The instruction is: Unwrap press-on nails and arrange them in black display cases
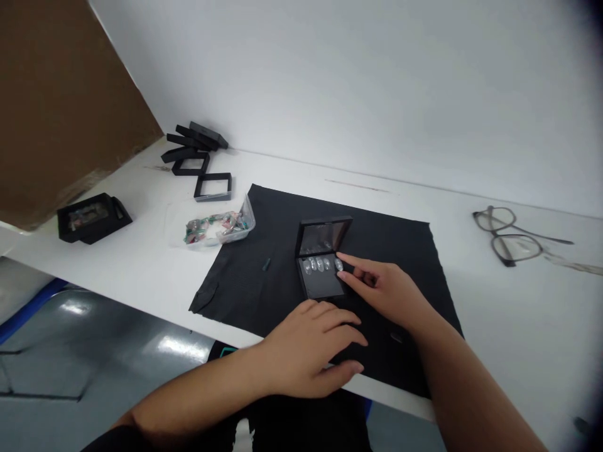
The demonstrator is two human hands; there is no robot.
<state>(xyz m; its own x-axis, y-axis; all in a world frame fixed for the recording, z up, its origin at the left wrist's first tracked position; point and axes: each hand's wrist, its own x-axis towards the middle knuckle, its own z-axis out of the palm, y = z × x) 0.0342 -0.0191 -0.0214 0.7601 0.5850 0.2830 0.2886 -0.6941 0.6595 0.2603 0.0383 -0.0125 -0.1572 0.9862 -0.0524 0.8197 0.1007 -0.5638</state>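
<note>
A small black box (pixel 324 285) stands with its lid (pixel 316 238) raised on a black cloth (pixel 391 235). Inside it, several clear, shiny nail-shaped pieces (pixel 320 265) lie in a row. Thumb and forefinger of my right hand (pixel 377 284) pinch another such piece (pixel 338 265) at the right end of that row. My left hand (pixel 318 345) rests palm down just in front of the box, fingers apart, with nothing in it.
A clear plastic tub (pixel 247 220) of small wrapped pieces stands left of the box. Black frames (pixel 213 186) and cases (pixel 207 135) lie behind it, with more cases (pixel 89 216) at far left. Eyeglasses (pixel 516 248) lie at right. A small dark green piece (pixel 266 264) is on the cloth.
</note>
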